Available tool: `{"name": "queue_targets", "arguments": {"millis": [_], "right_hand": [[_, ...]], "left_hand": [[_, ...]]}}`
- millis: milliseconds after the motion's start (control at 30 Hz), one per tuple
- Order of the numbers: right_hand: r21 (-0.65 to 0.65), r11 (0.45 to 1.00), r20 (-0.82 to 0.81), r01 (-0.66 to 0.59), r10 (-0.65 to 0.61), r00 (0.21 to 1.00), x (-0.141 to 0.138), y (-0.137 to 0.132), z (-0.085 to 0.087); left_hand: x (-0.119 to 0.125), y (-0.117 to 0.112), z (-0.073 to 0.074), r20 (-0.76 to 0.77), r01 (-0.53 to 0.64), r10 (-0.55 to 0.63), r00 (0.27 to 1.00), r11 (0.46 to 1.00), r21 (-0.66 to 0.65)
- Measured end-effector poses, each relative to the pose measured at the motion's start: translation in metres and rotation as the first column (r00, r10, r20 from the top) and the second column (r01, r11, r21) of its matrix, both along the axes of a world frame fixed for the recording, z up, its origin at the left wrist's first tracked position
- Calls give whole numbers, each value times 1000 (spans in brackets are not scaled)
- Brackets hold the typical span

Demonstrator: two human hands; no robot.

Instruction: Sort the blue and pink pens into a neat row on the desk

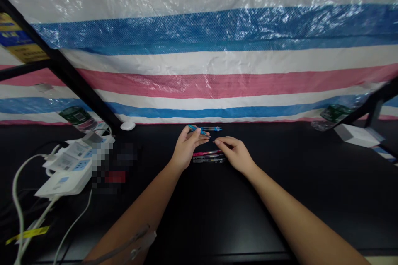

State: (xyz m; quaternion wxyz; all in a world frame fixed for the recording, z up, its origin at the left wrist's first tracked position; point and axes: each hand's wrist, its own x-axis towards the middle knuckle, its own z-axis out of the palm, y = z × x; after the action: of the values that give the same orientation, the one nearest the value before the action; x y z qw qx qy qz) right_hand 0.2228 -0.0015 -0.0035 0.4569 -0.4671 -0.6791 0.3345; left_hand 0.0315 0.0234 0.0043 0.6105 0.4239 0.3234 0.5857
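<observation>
My left hand is closed around a blue pen, whose tip points right toward my other hand. Close to that tip, the thumb and fingers of my right hand are pinched together; whatever they hold, if anything, is too small to make out. Behind the held pen, blue pens lie on the black table. Nearer to me, a pink-red pen lies above dark, clear-barrelled pens in a row. My right hand partly covers the right ends of this row.
On the left stands a white power strip with plugs and white cables. A white round object sits near the striped plastic sheet at the back. Plastic bottles lean at both sides, with a white box at right.
</observation>
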Motion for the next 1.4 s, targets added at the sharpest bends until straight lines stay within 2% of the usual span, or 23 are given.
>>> {"name": "queue_targets", "arguments": {"millis": [233,467,700,800,1000,1267,1400], "right_hand": [[75,996,32,-38,36,999,2,-4,5],[218,974,-33,60,-54,998,-3,-4,6],[346,923,-12,167,-174,985,2,-1,8],[345,919,-20,192,-198,980,2,-1,10],[349,923,-17,164,-169,986,1,-2,10],[324,938,-47,122,-113,992,-4,-5,8],[232,965,-102,125,-104,989,-8,-9,8]], "left_hand": [[3,-5,-2,-106,111,-110,988,994,10],[6,-7,-2,-15,155,-156,988,988,-26],[0,0,-1,108,-8,11,994,1000,-29],[-3,3,-1,128,-48,51,990,999,-26],[-2,1,1,116,-43,46,992,999,-30],[5,-6,-2,-32,90,-90,995,996,-3],[5,-6,-4,-72,105,-103,992,994,15]]}}
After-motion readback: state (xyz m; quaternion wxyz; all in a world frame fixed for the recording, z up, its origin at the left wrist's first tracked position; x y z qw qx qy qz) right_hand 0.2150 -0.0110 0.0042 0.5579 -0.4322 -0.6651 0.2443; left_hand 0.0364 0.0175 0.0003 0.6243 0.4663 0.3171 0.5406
